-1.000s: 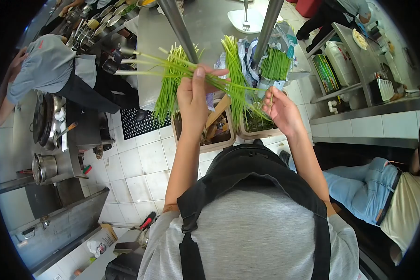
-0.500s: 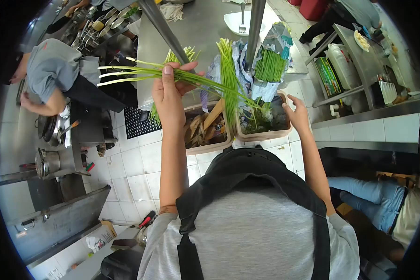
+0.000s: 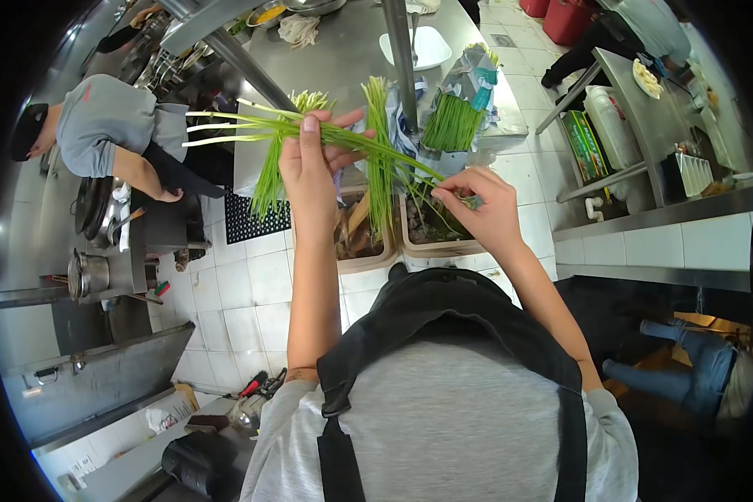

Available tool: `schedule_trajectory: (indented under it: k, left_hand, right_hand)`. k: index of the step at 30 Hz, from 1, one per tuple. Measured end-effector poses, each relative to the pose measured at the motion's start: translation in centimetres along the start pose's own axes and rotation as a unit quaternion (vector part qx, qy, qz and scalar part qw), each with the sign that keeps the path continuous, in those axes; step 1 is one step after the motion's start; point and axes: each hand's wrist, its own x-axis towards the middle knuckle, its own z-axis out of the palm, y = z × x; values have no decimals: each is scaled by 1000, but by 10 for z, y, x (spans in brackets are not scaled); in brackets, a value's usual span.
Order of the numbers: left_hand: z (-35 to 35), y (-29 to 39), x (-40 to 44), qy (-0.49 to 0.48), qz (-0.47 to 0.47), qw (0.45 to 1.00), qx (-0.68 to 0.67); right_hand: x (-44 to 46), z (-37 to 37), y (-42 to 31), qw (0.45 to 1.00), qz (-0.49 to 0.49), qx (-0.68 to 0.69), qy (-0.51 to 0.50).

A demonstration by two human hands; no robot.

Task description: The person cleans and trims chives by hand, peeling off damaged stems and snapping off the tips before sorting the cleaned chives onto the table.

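Note:
My left hand (image 3: pixel 311 161) is closed around a few long green chives (image 3: pixel 247 127), their pale ends pointing left. At the other end of the stalks, my right hand (image 3: pixel 483 209) pinches the leaf tips with thumb and fingers. Two more piles of chives, one on the left (image 3: pixel 269 186) and one in the middle (image 3: pixel 378 159), hang over the table's near edge. To their right lies a packed bundle of chives (image 3: pixel 452 124) in a printed wrapper. Below my hands stand a bin with brown scraps (image 3: pixel 368 264) and a bin with green scraps (image 3: pixel 443 249).
Beyond the piles, a steel table (image 3: pixel 343 58) carries a white dish (image 3: pixel 427 48). Metal posts (image 3: pixel 400 67) rise at its near side. A co-worker (image 3: pixel 109 117) bends over a stove at left. Another person (image 3: pixel 644 33) stands at upper right by a steel shelf (image 3: pixel 636 75).
My right hand has come left and up from beside the bin and now grips the chive tips. My left hand still holds the stalks. The view has shifted a little to the right.

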Motion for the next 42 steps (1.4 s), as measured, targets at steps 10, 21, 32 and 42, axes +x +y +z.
schedule_trajectory:
  k: [10,21,32,42]
  left_hand:
    - [-2,7,-17,98,19,995,-27]
    - [-5,8,-24,122,8,991,-51]
    - [-30,0,-51,162,52,981,-95]
    - [-60,-3,-48,150,35,986,-64]
  right_hand:
    - [-11,-15,53,854,270,443,47]
    - [13,-12,28,695,287,498,-432]
    - [-9,25,50,582,487,637,-134]
    - [8,-11,38,610,407,506,-454]
